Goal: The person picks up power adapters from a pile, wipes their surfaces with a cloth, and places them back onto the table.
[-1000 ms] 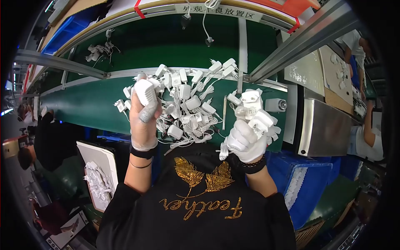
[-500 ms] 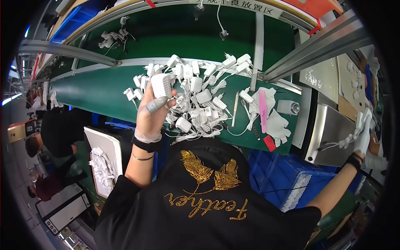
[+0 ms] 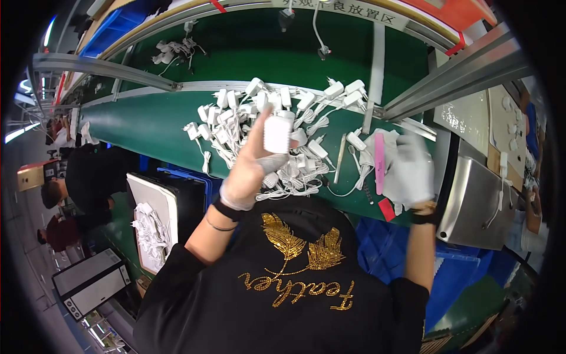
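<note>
Chargers [image 3: 303, 164], white with white cords, lie in a big heap on the green worktop [image 3: 135, 124]. The heap fills the middle, from the back edge, where a pale rail [image 3: 203, 86] runs, almost to the front edge by the person's chest. Left of the heap, wide open green room runs to the left end. Right of it the room is tighter, with small things set close together up to the right edge.

The left hand [image 3: 249, 168] is up over the front half of the heap. Its grip is wrapped around one white charger [image 3: 277, 134], held upright. The right hand [image 3: 411, 171] wears a white glove and is over the right end, just beside a pink strip [image 3: 379, 154]. It is blurry, so I cannot tell if its grip holds anything.

Now the counting: one charger in the left hand, one pink strip, one red piece [image 3: 386, 209] near the front edge, one thin stick [image 3: 340, 158], and one lone charger [image 3: 355, 140] right of the stick. Two plugs [image 3: 323, 52] hang past the back edge. The heap is too tangled to count.
</note>
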The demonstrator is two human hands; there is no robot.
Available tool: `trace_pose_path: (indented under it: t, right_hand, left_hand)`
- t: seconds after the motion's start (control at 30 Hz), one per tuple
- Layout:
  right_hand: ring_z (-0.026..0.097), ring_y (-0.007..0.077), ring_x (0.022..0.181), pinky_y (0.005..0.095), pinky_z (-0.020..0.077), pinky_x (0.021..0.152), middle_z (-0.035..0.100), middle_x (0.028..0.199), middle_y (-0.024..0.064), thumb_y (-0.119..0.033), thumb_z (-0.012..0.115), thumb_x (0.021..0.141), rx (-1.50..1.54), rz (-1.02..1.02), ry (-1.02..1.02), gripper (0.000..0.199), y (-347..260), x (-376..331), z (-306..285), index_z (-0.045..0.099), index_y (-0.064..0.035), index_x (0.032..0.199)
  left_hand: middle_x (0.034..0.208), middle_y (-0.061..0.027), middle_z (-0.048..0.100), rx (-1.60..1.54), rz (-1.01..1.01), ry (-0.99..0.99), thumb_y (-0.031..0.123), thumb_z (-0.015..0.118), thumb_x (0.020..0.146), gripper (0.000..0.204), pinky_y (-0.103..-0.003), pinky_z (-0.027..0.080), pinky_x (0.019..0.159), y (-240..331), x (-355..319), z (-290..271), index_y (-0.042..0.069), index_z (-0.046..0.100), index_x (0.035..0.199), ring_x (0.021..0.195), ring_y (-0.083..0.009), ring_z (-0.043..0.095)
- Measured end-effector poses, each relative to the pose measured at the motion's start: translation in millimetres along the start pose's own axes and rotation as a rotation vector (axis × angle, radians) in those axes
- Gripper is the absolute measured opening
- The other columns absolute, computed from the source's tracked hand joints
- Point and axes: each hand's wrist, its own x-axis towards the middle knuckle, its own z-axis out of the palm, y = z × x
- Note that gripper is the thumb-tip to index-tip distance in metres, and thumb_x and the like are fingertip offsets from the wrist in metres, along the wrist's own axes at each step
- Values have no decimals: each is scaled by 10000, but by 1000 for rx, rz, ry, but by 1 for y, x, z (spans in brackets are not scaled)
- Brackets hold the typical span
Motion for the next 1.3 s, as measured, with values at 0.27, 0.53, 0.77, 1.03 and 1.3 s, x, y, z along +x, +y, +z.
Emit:
trace_pose_path:
  t: [0.27,0.53,0.77,1.03,1.3]
  right_hand:
    - [610,410,988,444,485,889,634,1119,209,-27,617,803,-585,-94,-150,581,-1,46,104,493,-127,1362]
    - [635,261,978,345,514,844,579,1213,205,-114,579,900,329,-304,178,544,2,4,74,404,-20,1406]
    - [658,279,951,359,577,732,527,1292,223,-37,616,865,1464,-179,-259,743,-70,-63,46,216,-9,1491]
    - [701,276,891,313,589,647,584,1210,228,85,647,758,1138,-69,-350,926,-125,-88,75,136,-45,1520]
    - [676,220,959,318,546,872,620,1175,183,134,680,762,1181,-77,-345,816,-125,-91,79,291,-30,1460]
  left_hand:
    - [1263,-93,499,-36,-5,-239,-134,615,763,899,-322,490,908,2,-1,17,55,184,1529,1086,-204,571]
    - [1256,-113,518,-146,30,-260,-41,694,799,839,-325,506,917,13,-10,3,54,238,1498,1092,-208,576]
    - [1245,-191,584,-150,-9,-218,-9,718,810,692,-351,524,916,33,-17,0,50,353,1395,1085,-249,625]
    - [1200,-167,613,-125,12,-184,-121,674,798,657,-368,543,927,22,-19,-2,49,370,1355,1086,-233,631]
    - [1202,-169,614,-145,-14,-213,-140,666,797,638,-371,554,918,11,-22,-2,47,378,1335,1122,-255,622]
